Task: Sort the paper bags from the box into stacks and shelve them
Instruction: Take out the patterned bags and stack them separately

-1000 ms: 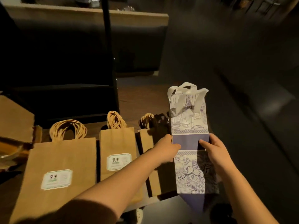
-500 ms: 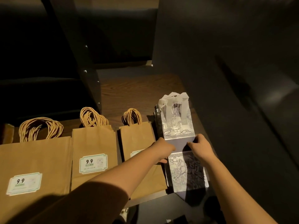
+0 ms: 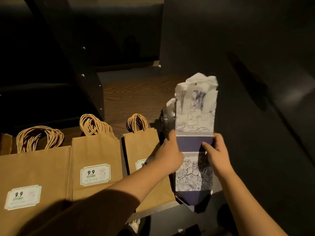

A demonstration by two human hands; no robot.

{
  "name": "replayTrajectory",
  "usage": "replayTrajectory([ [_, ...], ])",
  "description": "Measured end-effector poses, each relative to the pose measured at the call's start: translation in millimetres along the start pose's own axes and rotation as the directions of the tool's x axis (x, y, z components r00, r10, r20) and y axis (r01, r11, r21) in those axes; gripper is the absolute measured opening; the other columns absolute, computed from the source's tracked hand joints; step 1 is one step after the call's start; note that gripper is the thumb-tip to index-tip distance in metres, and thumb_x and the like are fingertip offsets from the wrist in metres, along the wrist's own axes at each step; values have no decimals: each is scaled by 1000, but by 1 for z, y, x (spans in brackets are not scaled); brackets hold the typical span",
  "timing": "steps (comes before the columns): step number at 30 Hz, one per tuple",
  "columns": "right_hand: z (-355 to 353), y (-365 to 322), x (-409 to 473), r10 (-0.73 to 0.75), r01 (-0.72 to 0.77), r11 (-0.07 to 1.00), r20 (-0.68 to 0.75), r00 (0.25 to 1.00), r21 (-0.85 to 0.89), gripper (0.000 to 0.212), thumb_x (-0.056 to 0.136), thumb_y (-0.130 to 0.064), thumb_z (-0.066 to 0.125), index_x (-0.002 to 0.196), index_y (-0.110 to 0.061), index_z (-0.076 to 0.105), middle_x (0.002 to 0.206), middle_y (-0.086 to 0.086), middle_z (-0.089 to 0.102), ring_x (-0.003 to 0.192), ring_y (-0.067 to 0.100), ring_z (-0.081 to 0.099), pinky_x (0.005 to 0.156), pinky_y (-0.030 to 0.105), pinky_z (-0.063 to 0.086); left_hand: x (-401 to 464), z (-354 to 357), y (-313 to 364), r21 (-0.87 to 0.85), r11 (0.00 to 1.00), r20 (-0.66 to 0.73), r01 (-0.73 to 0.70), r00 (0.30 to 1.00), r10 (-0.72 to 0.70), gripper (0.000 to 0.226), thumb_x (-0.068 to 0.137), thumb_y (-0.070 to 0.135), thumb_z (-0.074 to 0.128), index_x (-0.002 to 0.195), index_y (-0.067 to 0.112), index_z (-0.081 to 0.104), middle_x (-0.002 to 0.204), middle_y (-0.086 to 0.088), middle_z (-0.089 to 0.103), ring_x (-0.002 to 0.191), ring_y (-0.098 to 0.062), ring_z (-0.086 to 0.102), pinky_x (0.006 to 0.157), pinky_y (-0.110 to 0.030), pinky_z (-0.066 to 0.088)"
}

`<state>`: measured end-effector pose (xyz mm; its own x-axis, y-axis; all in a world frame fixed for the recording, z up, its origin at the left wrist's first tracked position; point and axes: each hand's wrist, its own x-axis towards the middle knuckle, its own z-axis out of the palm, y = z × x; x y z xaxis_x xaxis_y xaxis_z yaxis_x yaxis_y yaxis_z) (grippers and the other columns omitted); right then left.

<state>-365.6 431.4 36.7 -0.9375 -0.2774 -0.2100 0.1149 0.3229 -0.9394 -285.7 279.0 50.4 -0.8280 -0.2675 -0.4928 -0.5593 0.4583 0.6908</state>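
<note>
Three stacks of brown paper bags lie flat on the wooden shelf (image 3: 136,92), left of the blue-and-white printed bag (image 3: 194,150): a large stack (image 3: 34,171) farthest from it, a middle stack (image 3: 97,155) next, and a small stack (image 3: 143,147) just beside it, partly hidden by the left forearm. Twisted cord handles point away from the person. Labels on the large and middle stacks read "9.9"; the smaller print is too fine to read. A dark slanted post (image 3: 81,68) rises behind the stacks, and a dim roundish thing behind the printed bag cannot be made out. The printed bag is folded flat, long axis running away from the person, white handles at the far end, dark pointed base nearest. The left hand (image 3: 170,155) holds its left edge, the right hand (image 3: 216,150) pinches its right edge at the navy band.
</note>
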Motion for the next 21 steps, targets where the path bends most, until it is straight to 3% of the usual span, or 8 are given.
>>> replayTrajectory([
  [2,4,-7,4,-59,59,998,-30,998,-25,19,86,-11,56,99,-23,50,100,2,59,93,18,58,81,38,48,0,-2,3,41,999,-50,-21,999,23,81,96,9,48,154,26,-5,157,-12,21,117,-32,53,78,-41,52],
  [4,9,-6,12,-20,17,980,-11,1000,-199,19,88,-8,55,104,-17,50,97,-1,57,92,19,57,77,36,47,8,0,2,32,996,-12,83,996,-83,85,96,6,47,154,22,-12,160,-12,16,114,-32,55,65,-35,47],
  [6,14,1,20,117,-85,889,44,992,-450,16,90,-8,52,105,-10,49,97,2,56,90,22,55,69,33,44,16,6,-3,50,976,72,210,974,-214,87,94,4,48,154,15,-14,153,-18,30,106,-32,58,61,-33,43],
  [9,18,14,30,281,-180,730,49,958,-659,23,90,-11,52,111,-1,49,110,15,56,94,29,54,70,35,42,21,17,-5,41,966,69,254,964,-257,76,93,5,49,154,4,3,139,-22,48,116,-34,56,81,-35,43],
  [14,23,21,38,332,-214,647,18,943,-732,32,91,-18,51,116,0,46,123,22,51,104,35,53,76,33,41,27,25,-2,36,964,68,263,962,-265,70,95,8,48,151,0,8,141,-23,46,124,-36,51,95,-37,42],
  [17,27,22,36,316,-220,600,-24,948,-770,40,92,-25,52,123,-1,46,128,22,44,112,39,49,92,40,43,27,22,0,60,959,47,278,959,-281,70,95,11,50,150,-1,9,145,-24,38,129,-36,45,102,-39,39],
  [19,30,23,34,340,-248,624,-29,940,-741,41,93,-25,52,125,0,44,129,22,41,113,39,48,94,41,41,29,19,5,93,944,72,316,944,-323,77,96,15,51,151,-2,1,155,-23,20,137,-36,35,103,-39,38],
  [21,35,24,32,345,-268,703,-14,939,-658,35,91,-20,53,118,1,46,125,21,45,103,34,51,83,39,44,32,17,11,102,926,98,364,922,-374,85,97,17,49,151,-1,-15,159,-20,8,138,-34,32,99,-38,44],
])
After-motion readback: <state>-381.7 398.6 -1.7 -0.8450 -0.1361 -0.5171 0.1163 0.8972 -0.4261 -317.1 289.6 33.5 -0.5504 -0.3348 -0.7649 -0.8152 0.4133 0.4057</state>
